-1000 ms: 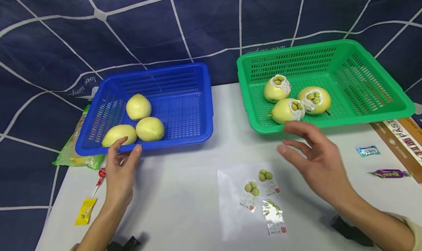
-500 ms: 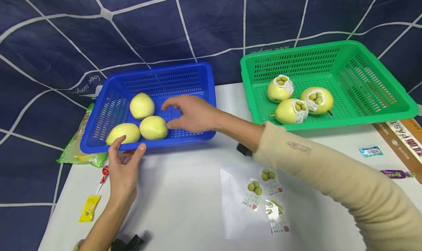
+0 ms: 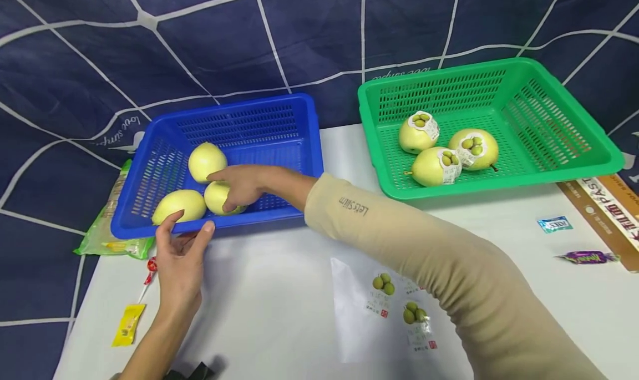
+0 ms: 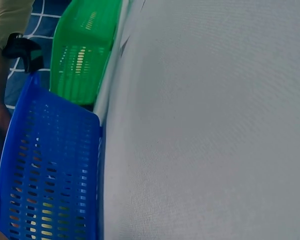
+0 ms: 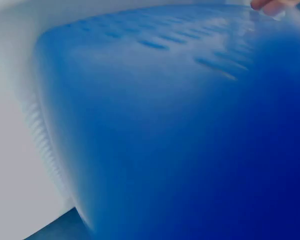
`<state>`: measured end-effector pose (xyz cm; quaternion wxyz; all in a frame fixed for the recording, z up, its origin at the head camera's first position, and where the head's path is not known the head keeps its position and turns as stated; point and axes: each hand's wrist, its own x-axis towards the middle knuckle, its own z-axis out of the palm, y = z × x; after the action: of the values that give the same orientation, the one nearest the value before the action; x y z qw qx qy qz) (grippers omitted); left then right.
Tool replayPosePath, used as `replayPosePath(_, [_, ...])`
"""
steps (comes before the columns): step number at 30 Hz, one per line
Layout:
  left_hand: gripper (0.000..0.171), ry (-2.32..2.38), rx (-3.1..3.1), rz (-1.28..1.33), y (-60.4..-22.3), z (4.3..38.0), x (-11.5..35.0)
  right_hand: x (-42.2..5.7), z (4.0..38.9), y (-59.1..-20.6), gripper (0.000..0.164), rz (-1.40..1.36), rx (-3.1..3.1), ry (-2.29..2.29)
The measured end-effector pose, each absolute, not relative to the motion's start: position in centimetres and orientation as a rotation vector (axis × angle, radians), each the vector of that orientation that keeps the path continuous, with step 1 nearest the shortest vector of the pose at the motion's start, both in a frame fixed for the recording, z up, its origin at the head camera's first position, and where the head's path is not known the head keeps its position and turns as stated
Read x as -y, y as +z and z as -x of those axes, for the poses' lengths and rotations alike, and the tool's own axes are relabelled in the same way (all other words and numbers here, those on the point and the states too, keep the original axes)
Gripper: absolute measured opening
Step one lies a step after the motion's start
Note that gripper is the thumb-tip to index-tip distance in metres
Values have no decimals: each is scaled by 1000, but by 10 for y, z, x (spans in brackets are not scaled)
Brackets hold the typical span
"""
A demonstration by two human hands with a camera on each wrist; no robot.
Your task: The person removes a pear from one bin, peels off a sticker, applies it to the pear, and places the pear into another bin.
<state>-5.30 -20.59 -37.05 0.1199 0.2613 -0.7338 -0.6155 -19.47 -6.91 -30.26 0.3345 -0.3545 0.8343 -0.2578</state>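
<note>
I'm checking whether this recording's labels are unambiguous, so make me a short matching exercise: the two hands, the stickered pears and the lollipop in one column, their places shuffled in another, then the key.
Things
1. Left hand
2. Right hand
3. Stickered pears
4. Lollipop

Places
A. On a pear in the blue basket
B. Near the yellow packet
C. At the blue basket's near rim
D. Inside the green basket

Pairs: 1-C, 2-A, 3-D, 4-B
</note>
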Motion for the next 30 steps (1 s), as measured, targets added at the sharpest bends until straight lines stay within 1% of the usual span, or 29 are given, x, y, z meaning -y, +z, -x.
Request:
replayPosePath(4, [58, -1795, 2151, -768, -370, 53, 207, 72, 190, -310, 69, 991, -2236, -614])
replayPosePath(8, [56, -1788, 2159, -772, -371, 53, 207, 77, 183, -320, 56, 1020, -2328, -610])
replayPosePath(11, [55, -1785, 2161, -768, -371, 52, 207, 81, 180, -326, 49, 1028, -2375, -637])
replayPosePath(14, [54, -1778, 2161, -757, -371, 52, 206, 83, 178, -327, 51, 998, -2397, -639])
replayPosePath(19, [52, -1774, 2157, -733, -370, 51, 205, 85, 178, -326, 50, 895, -2347, -635])
replayPosePath(23, [52, -1763, 2156, -729, -371, 50, 206, 86, 179, -326, 50, 874, -2276, -677])
replayPosePath(30, [51, -1786, 2152, -724, -371, 49, 206, 83, 180, -336, 64, 950, -2249, -732])
